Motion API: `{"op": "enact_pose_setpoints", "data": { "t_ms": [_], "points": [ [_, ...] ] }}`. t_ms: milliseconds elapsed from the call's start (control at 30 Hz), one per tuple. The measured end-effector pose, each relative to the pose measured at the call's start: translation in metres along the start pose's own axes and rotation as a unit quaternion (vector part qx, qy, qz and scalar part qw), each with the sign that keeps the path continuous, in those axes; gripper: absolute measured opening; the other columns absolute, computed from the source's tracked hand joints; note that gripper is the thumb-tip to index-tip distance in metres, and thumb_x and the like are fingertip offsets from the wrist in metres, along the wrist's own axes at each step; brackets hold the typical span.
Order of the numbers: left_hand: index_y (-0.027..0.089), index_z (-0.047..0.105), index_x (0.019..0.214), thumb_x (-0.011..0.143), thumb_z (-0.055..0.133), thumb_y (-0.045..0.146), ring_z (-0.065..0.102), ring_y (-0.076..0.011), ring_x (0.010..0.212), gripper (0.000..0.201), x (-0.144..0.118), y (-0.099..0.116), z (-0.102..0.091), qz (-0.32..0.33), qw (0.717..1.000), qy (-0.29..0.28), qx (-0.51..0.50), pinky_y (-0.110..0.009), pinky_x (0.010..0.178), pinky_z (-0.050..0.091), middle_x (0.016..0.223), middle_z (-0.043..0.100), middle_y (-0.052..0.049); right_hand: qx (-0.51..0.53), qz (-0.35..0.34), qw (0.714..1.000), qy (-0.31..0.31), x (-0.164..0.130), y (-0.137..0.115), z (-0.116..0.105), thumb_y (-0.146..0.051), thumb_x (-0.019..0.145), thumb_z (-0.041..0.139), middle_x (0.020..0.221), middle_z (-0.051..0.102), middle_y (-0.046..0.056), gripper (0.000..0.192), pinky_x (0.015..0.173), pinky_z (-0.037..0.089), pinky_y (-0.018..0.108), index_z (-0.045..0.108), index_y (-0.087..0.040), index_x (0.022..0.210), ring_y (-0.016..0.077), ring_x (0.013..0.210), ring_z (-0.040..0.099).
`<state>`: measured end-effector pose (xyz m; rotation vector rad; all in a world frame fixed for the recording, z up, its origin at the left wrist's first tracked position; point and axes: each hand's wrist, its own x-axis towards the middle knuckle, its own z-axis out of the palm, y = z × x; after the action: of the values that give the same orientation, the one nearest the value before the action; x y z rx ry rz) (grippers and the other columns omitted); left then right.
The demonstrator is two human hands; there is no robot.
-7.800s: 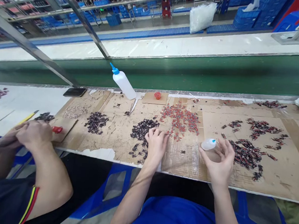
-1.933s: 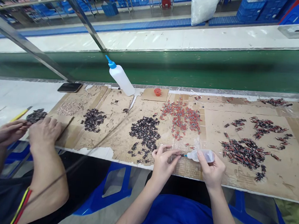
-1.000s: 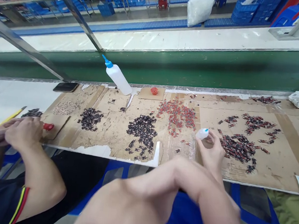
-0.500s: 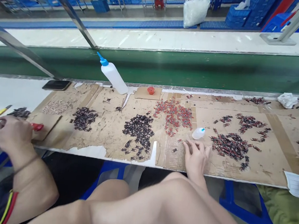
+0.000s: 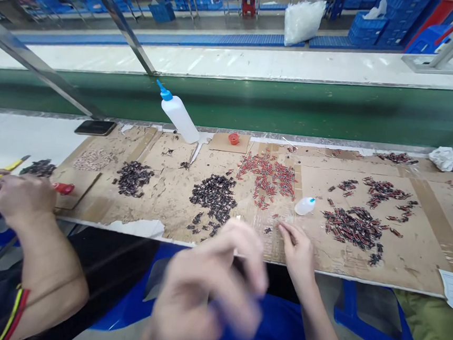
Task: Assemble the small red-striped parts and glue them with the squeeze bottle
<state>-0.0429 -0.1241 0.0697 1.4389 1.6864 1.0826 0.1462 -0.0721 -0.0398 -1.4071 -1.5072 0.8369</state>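
The small glue bottle (image 5: 305,205) has been set down and now lies on its side on the table (image 5: 361,266), beside the red-and-black parts (image 5: 350,227). The right hand (image 5: 298,246), emptied, rests fingers-down just near of it. The left hand (image 5: 210,290) is raised close to the camera, blurred; whether anything is held cannot be told.

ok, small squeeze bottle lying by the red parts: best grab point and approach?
Grip the small bottle across its translucent belly, coming from above and the near side. It lies on its side on the cardboard, blue nozzle up-right, belly bare. The right hand rests just in front, apart from it.
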Motion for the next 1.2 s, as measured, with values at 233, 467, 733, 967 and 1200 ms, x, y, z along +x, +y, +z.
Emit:
{"op": "enact_pose_setpoints", "data": {
  "t_ms": [233, 467, 733, 967, 1200],
  "points": [
    [0.025, 0.068, 0.103, 0.083, 0.066, 0.023, 0.055, -0.0241, 0.102, 0.02, 0.02, -0.055, 0.083, 0.08, 0.971, 0.0, 0.227, -0.04, 0.085, 0.039, 0.105, 0.068, -0.006, 0.019, 0.098, 0.994, -0.047, 0.003, -0.001, 0.004, -0.049, 0.077, 0.061, 0.08, 0.075, 0.01, 0.034, 0.067, 0.058, 0.036, 0.074, -0.018, 0.085, 0.0227, 0.066, 0.07],
    [0.024, 0.068, 0.093, 0.088, 0.06, 0.018, 0.055, -0.0228, 0.1, 0.012, 0.021, -0.075, 0.092, 0.116, 0.97, 0.004, 0.212, -0.038, 0.081, 0.04, 0.101, 0.07, -0.005, 0.082, 0.152, 0.983, -0.058, 0.004, -0.009, 0.002, -0.05, 0.073, 0.065, 0.082, 0.076, 0.009, 0.032, 0.071, 0.06, 0.037, 0.071, -0.019, 0.078, 0.0244, 0.072, 0.073],
    [0.021, 0.069, 0.09, 0.087, 0.059, 0.019, 0.061, -0.0194, 0.086, 0.01, 0.021, -0.066, 0.088, 0.083, 0.996, 0.0, 0.036, -0.033, 0.08, 0.047, 0.087, 0.071, -0.005, 0.189, 0.183, 0.964, -0.045, 0.003, -0.015, 0.002, -0.051, 0.063, 0.075, 0.076, 0.075, 0.009, 0.036, 0.077, 0.06, 0.037, 0.071, -0.017, 0.073, 0.0248, 0.075, 0.073],
    [0.02, 0.074, 0.087, 0.081, 0.065, 0.024, 0.065, -0.0186, 0.086, 0.011, 0.019, -0.051, 0.081, 0.003, 0.992, -0.032, -0.125, -0.031, 0.082, 0.051, 0.086, 0.072, -0.006, 0.196, 0.122, 0.972, -0.037, 0.0, -0.025, -0.007, -0.042, 0.069, 0.075, 0.074, 0.075, 0.007, 0.025, 0.068, 0.06, 0.033, 0.074, -0.018, 0.076, 0.0227, 0.07, 0.073],
    [0.018, 0.073, 0.082, 0.077, 0.066, 0.023, 0.066, -0.0182, 0.084, 0.01, 0.017, -0.038, 0.079, -0.03, 0.988, -0.022, -0.149, -0.029, 0.081, 0.052, 0.085, 0.071, -0.006, 0.156, 0.029, 0.987, -0.036, -0.005, -0.03, -0.012, -0.03, 0.077, 0.07, 0.079, 0.075, 0.005, 0.011, 0.07, 0.059, 0.03, 0.074, -0.02, 0.077, 0.0196, 0.073, 0.072]
  ]
}}
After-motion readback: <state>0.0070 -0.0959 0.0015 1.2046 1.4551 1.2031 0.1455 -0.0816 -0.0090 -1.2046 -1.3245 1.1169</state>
